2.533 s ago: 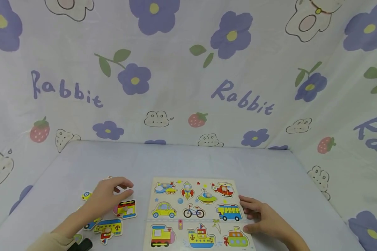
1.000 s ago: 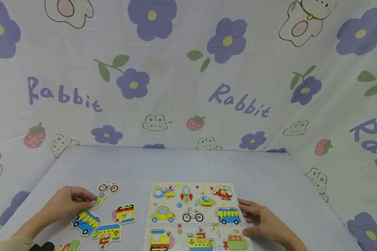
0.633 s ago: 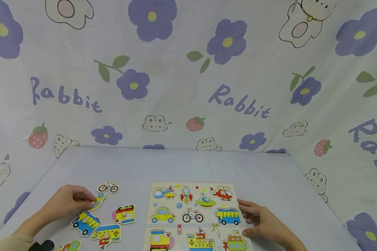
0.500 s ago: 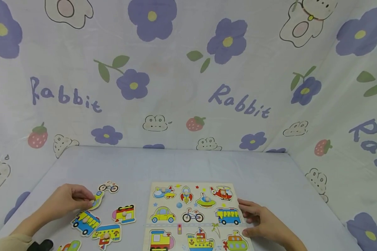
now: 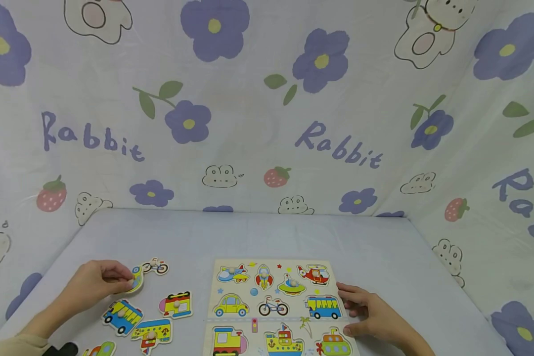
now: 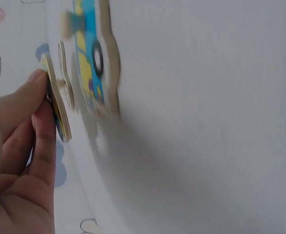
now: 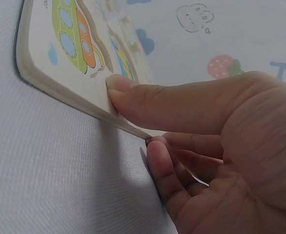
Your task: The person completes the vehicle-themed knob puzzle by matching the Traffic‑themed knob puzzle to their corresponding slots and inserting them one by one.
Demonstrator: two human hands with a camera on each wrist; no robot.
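Note:
My left hand (image 5: pixel 93 284) pinches a yellow car puzzle piece (image 5: pixel 137 280) between thumb and fingers, at the left of the table. In the left wrist view the car piece (image 6: pixel 60 114) stands tilted, edge-on, in the fingertips. Beside it lies a bicycle piece (image 5: pixel 155 266), which it partly overlaps in the head view. My right hand (image 5: pixel 374 311) grips the right edge of a wooden puzzle board (image 5: pixel 255 341). The right wrist view shows the thumb (image 7: pixel 152 105) on the board's face and the other fingers at its edge. Knobbed plane, rocket, saucer and helicopter pieces sit in the top rows.
Loose knobbed pieces lie near my left forearm: a blue bus (image 5: pixel 122 316), a train (image 5: pixel 176 304), a boat (image 5: pixel 153 333) and a green-and-orange piece (image 5: pixel 102 349) cut off by the frame. A patterned cloth (image 5: pixel 249 109) hangs behind the table.
My left hand has moved left from above the loose pieces and taken hold of the car piece, which has shifted slightly and turned more upright. My right hand has stayed at the board.

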